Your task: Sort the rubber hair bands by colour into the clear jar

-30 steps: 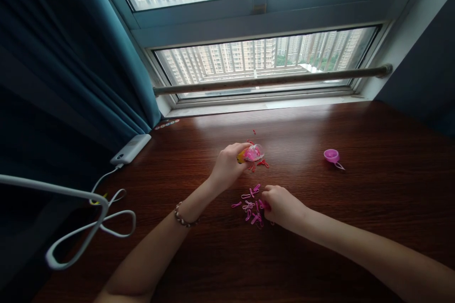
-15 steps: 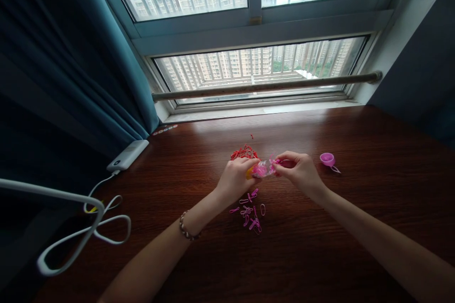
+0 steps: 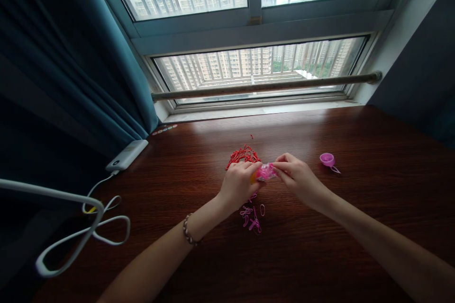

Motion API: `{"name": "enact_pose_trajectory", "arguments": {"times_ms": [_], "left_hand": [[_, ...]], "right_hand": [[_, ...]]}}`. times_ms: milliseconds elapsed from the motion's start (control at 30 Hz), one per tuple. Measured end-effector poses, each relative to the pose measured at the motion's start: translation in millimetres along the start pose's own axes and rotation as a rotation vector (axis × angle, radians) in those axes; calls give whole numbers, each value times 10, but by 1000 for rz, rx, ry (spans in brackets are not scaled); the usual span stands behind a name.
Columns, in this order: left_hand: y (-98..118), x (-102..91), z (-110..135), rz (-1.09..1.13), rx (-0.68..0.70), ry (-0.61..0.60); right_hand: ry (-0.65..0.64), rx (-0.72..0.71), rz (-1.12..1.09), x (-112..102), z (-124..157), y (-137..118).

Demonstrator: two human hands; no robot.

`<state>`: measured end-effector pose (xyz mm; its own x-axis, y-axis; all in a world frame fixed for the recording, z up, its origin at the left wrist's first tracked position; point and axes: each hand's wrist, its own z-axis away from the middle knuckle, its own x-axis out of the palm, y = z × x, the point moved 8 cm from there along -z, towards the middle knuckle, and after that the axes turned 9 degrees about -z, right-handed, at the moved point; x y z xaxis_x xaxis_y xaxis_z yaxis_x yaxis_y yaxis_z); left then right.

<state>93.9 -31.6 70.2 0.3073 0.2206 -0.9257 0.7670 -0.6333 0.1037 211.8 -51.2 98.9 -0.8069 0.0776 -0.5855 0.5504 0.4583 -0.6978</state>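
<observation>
My left hand [image 3: 239, 182] is closed around a small clear bottle [image 3: 264, 171], tilted on its side, with pink pieces and something orange showing in it. At its mouth, my right hand [image 3: 297, 177] has its fingertips pinched together on pink paper clips. Whether they are inside or just at the opening is hidden by the fingers. Below the hands lie loose pink paper clips [image 3: 253, 220], partly covered by my left hand. A heap of red paper clips [image 3: 245, 153] lies just beyond it.
A pink cap with a loop [image 3: 327, 159] rests on the brown wooden tabletop [image 3: 373, 208] at right. One red bit [image 3: 251, 137] lies near the window. To the left are a white power strip [image 3: 128, 155], its looped cable [image 3: 113, 218] and a blue curtain [image 3: 117, 71].
My left hand has shifted slightly right with the bottle. My right fingers have come closer to its mouth, and the pink clips have moved in toward it.
</observation>
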Motion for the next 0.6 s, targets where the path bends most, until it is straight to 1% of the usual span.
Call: {"name": "enact_pose_trajectory", "arguments": {"times_ms": [67,133,200,267,433,500,600], "left_hand": [[5,2,-2,11,6,-4],[31,-3,1,19,21,-8],[67,-16,8,20,41,-6],[94,-30,14,19,51,2],[56,-34,8,80,10,15],[25,-36,1,129,-18,16],[-7,-48,-10,231,-54,5]], "right_hand": [[17,6,-23,-25,0,7],[59,42,-30,-61,7,51],[92,94,-10,-81,20,103],[104,100,11,-81,30,110],[40,-38,-94,-66,3,-40],[28,-44,-151,-106,-21,-71],[12,0,-249,-165,-54,-67]]}}
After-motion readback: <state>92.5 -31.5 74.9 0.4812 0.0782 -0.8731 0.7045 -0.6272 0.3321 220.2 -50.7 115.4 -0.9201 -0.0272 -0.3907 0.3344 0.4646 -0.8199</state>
